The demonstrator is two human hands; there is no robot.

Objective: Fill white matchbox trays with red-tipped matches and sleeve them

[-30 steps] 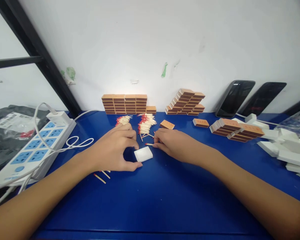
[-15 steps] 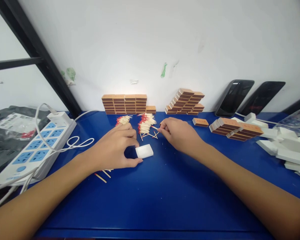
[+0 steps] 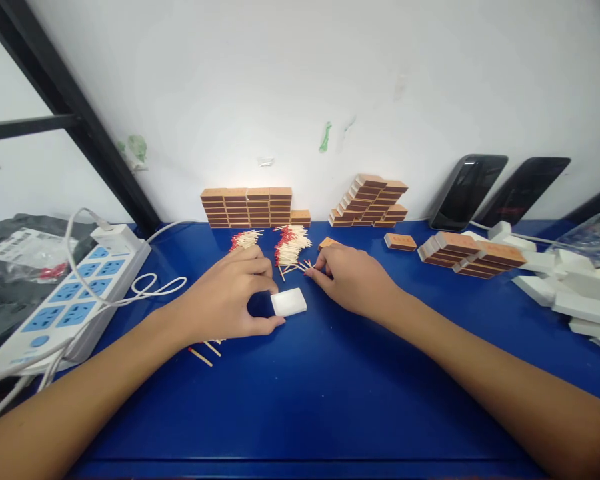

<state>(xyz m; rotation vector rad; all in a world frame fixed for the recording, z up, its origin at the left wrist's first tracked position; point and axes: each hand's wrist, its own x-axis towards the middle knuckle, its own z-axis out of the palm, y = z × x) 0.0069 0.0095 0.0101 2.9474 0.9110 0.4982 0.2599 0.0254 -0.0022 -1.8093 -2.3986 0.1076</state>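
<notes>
My left hand (image 3: 240, 293) grips the left end of a small white matchbox tray (image 3: 289, 303) between thumb and fingers, just over the blue table. My right hand (image 3: 353, 275) is closed in a pinch on matchsticks (image 3: 307, 265) at the near edge of a pile; how many it holds I cannot tell. That pile of red-headed matches (image 3: 291, 247) lies beyond the tray. A smaller match pile (image 3: 245, 240) is behind my left hand, and a few loose matches (image 3: 201, 357) show below that wrist. One matchbox (image 3: 329, 243) is partly hidden behind my right hand.
Stacked matchboxes (image 3: 247, 208) stand along the wall, with a stepped stack (image 3: 369, 201) beside them. More matchboxes (image 3: 473, 255) and white trays (image 3: 587, 293) are at the right. Two dark phones (image 3: 469, 193) lean on the wall. A power strip (image 3: 75, 293) with cables lies left.
My right hand has shifted slightly left and toward me, its fingertips now at the loose matches by the pile. The matchbox behind it has come into view. My left hand keeps its hold.
</notes>
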